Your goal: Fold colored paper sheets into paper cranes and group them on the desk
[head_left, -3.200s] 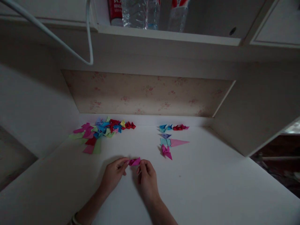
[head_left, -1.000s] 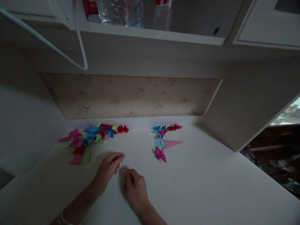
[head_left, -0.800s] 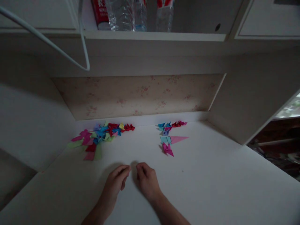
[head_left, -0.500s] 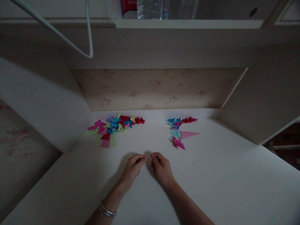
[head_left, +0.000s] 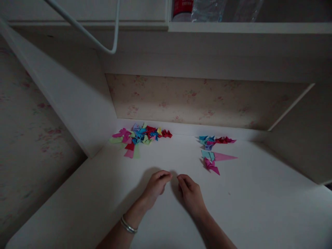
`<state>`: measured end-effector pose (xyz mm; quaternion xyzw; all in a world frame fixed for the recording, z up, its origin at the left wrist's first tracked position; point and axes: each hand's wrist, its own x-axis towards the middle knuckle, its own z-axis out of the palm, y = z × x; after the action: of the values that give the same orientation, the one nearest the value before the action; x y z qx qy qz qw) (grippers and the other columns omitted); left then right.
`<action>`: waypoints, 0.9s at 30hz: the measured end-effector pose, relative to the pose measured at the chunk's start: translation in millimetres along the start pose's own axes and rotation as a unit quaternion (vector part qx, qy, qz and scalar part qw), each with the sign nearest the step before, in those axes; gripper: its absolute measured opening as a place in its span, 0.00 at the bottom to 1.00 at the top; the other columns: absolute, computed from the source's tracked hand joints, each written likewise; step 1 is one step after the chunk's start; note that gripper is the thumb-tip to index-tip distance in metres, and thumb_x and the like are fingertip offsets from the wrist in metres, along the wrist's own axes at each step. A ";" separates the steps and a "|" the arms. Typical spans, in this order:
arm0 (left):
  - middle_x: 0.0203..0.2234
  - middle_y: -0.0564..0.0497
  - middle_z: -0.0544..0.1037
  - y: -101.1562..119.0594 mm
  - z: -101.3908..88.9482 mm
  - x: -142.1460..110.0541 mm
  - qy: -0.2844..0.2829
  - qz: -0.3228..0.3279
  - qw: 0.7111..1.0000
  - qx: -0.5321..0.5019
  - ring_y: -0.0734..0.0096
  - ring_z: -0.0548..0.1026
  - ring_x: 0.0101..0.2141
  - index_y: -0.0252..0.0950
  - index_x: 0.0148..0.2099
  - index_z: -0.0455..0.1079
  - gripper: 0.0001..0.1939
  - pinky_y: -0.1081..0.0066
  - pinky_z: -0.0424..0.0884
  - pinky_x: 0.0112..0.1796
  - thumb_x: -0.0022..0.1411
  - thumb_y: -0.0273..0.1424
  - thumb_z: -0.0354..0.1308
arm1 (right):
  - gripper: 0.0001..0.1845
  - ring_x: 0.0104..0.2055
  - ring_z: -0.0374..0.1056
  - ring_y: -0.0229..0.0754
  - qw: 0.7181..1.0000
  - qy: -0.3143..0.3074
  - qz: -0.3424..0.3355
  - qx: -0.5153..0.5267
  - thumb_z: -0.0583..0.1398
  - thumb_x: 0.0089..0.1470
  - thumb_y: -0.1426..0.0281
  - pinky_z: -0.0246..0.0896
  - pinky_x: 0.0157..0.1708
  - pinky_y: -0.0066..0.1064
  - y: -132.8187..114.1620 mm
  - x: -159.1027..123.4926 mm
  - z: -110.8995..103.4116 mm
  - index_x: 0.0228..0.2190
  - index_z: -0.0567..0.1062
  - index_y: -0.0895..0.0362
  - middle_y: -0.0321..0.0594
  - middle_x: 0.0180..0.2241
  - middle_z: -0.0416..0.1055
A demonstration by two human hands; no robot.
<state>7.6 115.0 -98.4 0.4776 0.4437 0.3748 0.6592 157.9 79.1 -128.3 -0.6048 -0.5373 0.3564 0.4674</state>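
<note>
My left hand (head_left: 158,185) rests over the white tabletop with fingers curled and thumb against the forefinger. Facing it across a small gap, my right hand (head_left: 191,193) is curled the same way. Nothing shows between the fingers of either one. Beyond my right hand lies a magenta folded paper piece (head_left: 211,166), the nearest item to it. Behind that are a light-blue paper piece (head_left: 207,155) and a long pink paper point (head_left: 225,157). A heap of colourful folded paper pieces (head_left: 141,135) sits farther back on the left.
More folded papers, blue (head_left: 204,140) and dark red (head_left: 223,140), lie by the back ledge. White side panels (head_left: 67,90) flank the white tabletop (head_left: 254,221). Overhead are a shelf edge (head_left: 233,27) with plastic bottles and a white cable (head_left: 103,46).
The view has turned, so the table, papers and shelf appear shifted to the right. My hands keep the same curled pose and the papers lie as before.
</note>
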 end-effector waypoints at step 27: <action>0.12 0.63 0.52 -1.2 -0.3 0.1 -0.009 -0.012 1.000 -0.005 0.83 0.47 0.15 0.35 0.30 0.67 0.14 0.75 0.41 0.17 0.52 0.41 0.61 | 0.20 0.22 0.61 0.38 1.000 -0.018 -0.012 -0.015 0.51 0.59 0.55 0.53 0.23 0.27 -5.9 -1.0 -0.9 0.32 0.73 0.56 0.34 0.19 0.64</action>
<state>7.5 114.8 -99.6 0.4721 0.4413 0.3649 0.6702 156.7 77.8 -122.5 -0.5984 -0.5586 0.3536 0.4526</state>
